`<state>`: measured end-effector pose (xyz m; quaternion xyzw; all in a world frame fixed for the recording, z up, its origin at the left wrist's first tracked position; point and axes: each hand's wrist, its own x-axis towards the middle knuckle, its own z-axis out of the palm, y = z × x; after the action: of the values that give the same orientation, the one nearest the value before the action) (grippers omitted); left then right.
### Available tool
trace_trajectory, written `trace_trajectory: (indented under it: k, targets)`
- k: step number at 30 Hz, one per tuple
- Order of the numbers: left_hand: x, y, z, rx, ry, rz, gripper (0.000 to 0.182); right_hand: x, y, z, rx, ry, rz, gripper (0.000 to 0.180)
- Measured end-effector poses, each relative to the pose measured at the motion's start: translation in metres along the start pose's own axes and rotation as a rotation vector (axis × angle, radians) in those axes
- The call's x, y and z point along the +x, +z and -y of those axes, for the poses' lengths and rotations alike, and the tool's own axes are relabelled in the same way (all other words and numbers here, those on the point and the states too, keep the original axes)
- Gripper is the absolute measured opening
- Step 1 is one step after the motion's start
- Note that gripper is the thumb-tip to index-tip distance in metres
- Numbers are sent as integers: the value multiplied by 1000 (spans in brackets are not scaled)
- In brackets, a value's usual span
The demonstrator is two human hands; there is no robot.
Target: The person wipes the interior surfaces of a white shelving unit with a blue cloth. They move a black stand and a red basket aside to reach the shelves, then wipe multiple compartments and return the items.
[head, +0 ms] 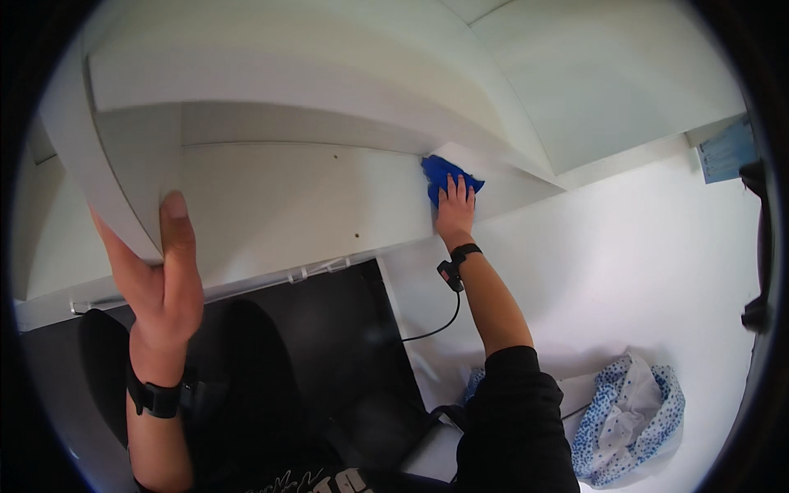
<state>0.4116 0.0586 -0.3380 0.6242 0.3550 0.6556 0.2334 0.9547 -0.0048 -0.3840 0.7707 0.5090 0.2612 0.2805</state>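
My left hand (pixel 169 289) is clasped around the front edge of an upright white panel (pixel 117 166), its thumb on the panel's right face. At the right end of a white shelf compartment, my right hand (pixel 457 212) lies with fingers spread on a crumpled blue cloth (pixel 453 175). The cloth is pressed into the corner where the shelf board (pixel 290 197) meets the side wall. Part of it is hidden under my fingers. Two small dark holes show in the board left of the cloth. Each wrist wears a black strap with a small device.
A thick white shelf (pixel 296 80) overhangs the compartment. Below runs a metal rail (pixel 317 269) above a dark floor area (pixel 333 333). A white bag with blue spots (pixel 629 425) lies at lower right. A thin cable (pixel 441 330) trails from my right wrist. A light-blue packet (pixel 727 151) is at far right.
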Motion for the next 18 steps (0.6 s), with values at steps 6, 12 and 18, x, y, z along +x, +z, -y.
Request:
trace_trajectory:
  k: [6, 12, 18]
  targets:
    - [4, 3, -4, -55, -27, 3, 38, -12, -53, -88, -114, 215, -448, 54]
    - [5, 1, -2, 33, 14, 19, 41, 3, -70, -121, -144, 293, -560, 63]
    - [13, 4, -3, 117, 164, 6, 55, -13, -16, -53, -28, 31, -294, 50]
